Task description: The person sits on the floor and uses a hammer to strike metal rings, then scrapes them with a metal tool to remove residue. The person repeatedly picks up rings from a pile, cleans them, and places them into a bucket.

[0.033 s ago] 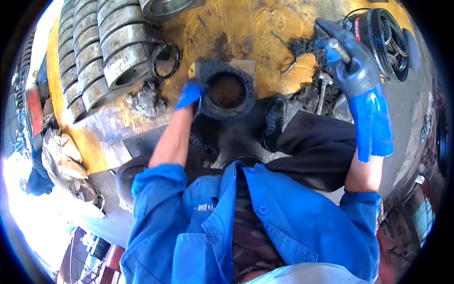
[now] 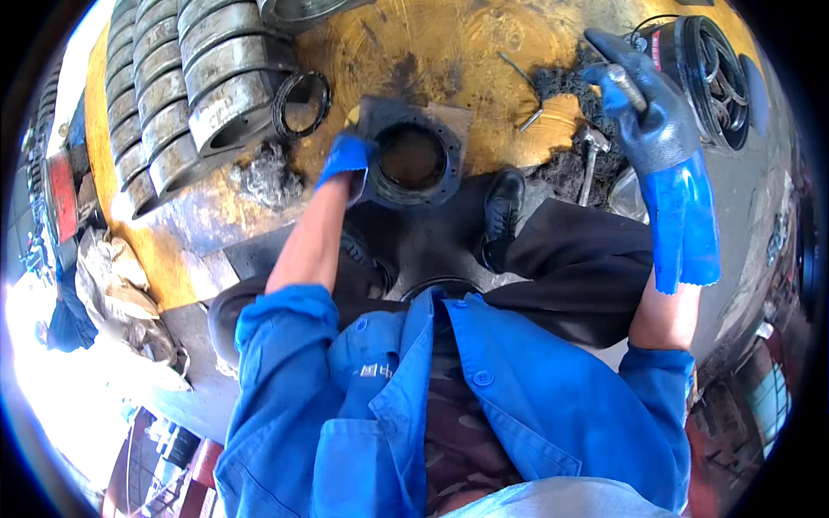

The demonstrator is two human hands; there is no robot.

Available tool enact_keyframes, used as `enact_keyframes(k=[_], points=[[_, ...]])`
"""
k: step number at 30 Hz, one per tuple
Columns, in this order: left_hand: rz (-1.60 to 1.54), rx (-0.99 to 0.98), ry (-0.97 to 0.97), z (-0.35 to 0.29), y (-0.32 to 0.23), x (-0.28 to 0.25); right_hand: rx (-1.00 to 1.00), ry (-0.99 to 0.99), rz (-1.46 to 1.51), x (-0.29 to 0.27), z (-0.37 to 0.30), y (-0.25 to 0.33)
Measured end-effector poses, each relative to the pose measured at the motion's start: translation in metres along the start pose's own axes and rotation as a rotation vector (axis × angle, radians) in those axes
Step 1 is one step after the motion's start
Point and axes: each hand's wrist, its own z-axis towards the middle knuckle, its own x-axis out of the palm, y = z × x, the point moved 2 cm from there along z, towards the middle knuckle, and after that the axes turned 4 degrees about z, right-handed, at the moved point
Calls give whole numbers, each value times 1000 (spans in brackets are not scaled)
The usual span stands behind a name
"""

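A dark square metal block with a round bore and bolt holes around it sits at the work table's near edge, between my knees. My left hand, in a blue glove, is against the left side of this block. Its fingers blend into the dark metal, so their grip is hidden. Raised at the right, my right hand wears a long blue glove with a grey coating. It is closed around a short grey metal rod, with the index finger stretched out past it.
Rows of stacked metal cylinders lie at the far left, with a black ring beside them. A hammer rests on dark shavings at the right. Behind my right hand stands a black bucket. Wooden table surface shows between.
The bored block has turned slightly, and my left hand has moved a little up against it. My right hand has shifted slightly right, still holding the rod.
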Motion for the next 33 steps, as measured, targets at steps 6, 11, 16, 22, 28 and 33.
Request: enact_keyframes(k=[6, 11, 16, 22, 28, 33], points=[[159, 378, -105, 29, -69, -45, -13, 4, -96, -2, 6, -4], [241, 233, -196, 4, -62, -34, -50, 26, -244, -3, 13, 2], [-308, 153, -684, -37, -23, -45, -117, 22, -247, 6, 18, 15], [-213, -87, -933, -52, 41, -92, -57, 27, -206, 20, 13, 33], [-185, -48, -479, -18, 41, -130, -61, 30, -284, 21, 8, 36], [61, 44, -532, 4, 67, -115, -96, -12, -336, 27, 13, 35]])
